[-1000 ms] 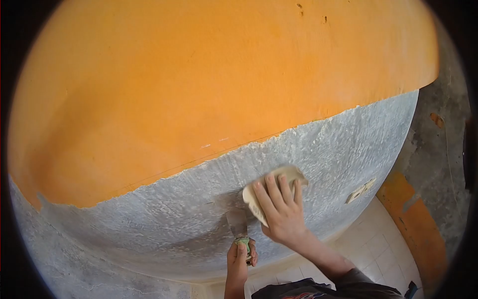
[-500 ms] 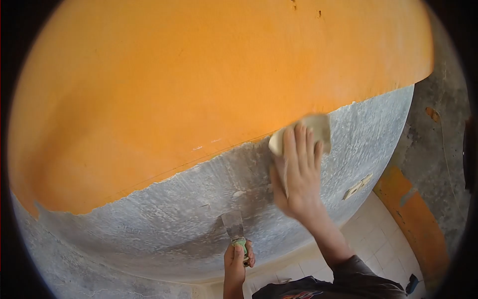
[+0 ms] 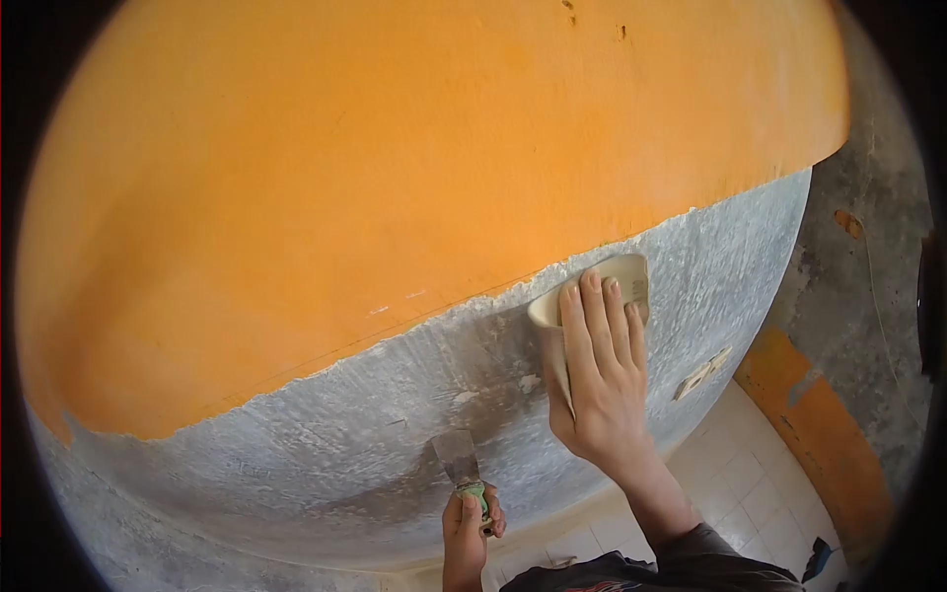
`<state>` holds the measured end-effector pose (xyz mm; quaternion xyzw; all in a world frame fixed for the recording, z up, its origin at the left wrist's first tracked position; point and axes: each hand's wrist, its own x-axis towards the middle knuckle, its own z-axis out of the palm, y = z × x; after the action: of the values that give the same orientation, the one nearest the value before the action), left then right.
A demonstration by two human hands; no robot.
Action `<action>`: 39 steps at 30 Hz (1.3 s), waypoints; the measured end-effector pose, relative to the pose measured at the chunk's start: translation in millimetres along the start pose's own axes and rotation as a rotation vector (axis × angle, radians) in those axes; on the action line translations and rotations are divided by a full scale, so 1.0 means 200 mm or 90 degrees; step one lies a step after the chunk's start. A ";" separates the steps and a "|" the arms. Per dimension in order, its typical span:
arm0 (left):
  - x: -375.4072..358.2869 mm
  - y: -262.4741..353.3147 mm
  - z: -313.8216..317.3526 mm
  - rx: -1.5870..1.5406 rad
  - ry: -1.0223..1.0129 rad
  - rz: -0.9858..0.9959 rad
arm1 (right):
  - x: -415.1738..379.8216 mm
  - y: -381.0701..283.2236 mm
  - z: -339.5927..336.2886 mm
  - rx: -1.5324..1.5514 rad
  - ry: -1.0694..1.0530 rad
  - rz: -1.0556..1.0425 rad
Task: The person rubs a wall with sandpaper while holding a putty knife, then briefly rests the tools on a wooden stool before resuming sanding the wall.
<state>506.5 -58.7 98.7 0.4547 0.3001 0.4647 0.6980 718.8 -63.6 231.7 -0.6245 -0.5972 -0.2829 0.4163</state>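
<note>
My right hand (image 3: 604, 395) presses a folded beige sheet of sandpaper (image 3: 633, 274) against the wall, fingers laid flat over it and the thumb side at its left fold. The sheet sits on the rough grey part of the wall (image 3: 316, 429), just under the ragged edge of the orange paint (image 3: 395, 178). Lower down, my left hand (image 3: 468, 523) is wrapped round the green handle of a putty knife (image 3: 456, 459). Its flat, stained metal blade points up and overlaps the grey wall in this view.
A wall socket plate (image 3: 702, 373) is mounted right of my right hand. Pale floor tiles (image 3: 735, 479) show at the lower right, beside another wall with an orange patch (image 3: 824, 414) and a thin hanging cord (image 3: 878, 296).
My right hand has slid the sandpaper downward, away from the paint edge it overlapped before. My left hand still holds the putty knife in nearly the same place.
</note>
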 end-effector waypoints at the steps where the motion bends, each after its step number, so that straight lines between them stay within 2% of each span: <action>1: 0.00 0.00 0.00 0.002 0.007 -0.008 | 0.03 -0.01 -0.03 0.001 0.000 0.000; 7: -0.01 0.02 0.01 0.000 0.006 -0.022 | 0.04 -0.03 -0.03 -0.013 0.018 0.008; 8: -0.01 0.02 0.02 0.001 0.005 -0.019 | 0.04 -0.02 -0.06 -0.021 -0.037 0.009; 11: -0.02 0.02 0.02 -0.018 -0.002 -0.026 | 0.10 -0.04 -0.13 0.011 -0.038 0.022; 14: -0.01 0.04 0.03 -0.019 -0.028 -0.022 | -0.02 -0.02 -0.04 -0.002 -0.040 0.015; 21: -0.01 0.04 0.05 0.001 -0.012 -0.018 | 0.03 -0.03 -0.07 0.038 -0.028 0.015; 23: -0.01 0.03 0.04 0.005 -0.006 -0.018 | -0.06 -0.02 -0.01 -0.001 -0.063 0.006; 27: -0.01 0.05 0.06 0.000 -0.020 -0.025 | 0.09 -0.02 -0.11 0.019 -0.014 0.010; 29: -0.02 0.05 0.07 0.004 -0.019 -0.023 | 0.03 -0.04 -0.07 0.026 -0.004 0.017; 31: -0.01 0.05 0.06 0.006 -0.021 -0.010 | -0.12 -0.04 0.00 0.028 -0.076 0.018; 33: 0.00 0.03 0.03 -0.014 -0.035 -0.003 | -0.16 -0.02 0.03 0.040 -0.087 0.032; 39: -0.02 0.03 0.05 -0.002 -0.048 0.013 | 0.01 0.08 0.04 0.014 0.033 0.019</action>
<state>510.7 -65.2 107.6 0.4740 0.2683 0.4551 0.7045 733.1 -54.9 227.4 -0.6213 -0.5797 -0.2859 0.4430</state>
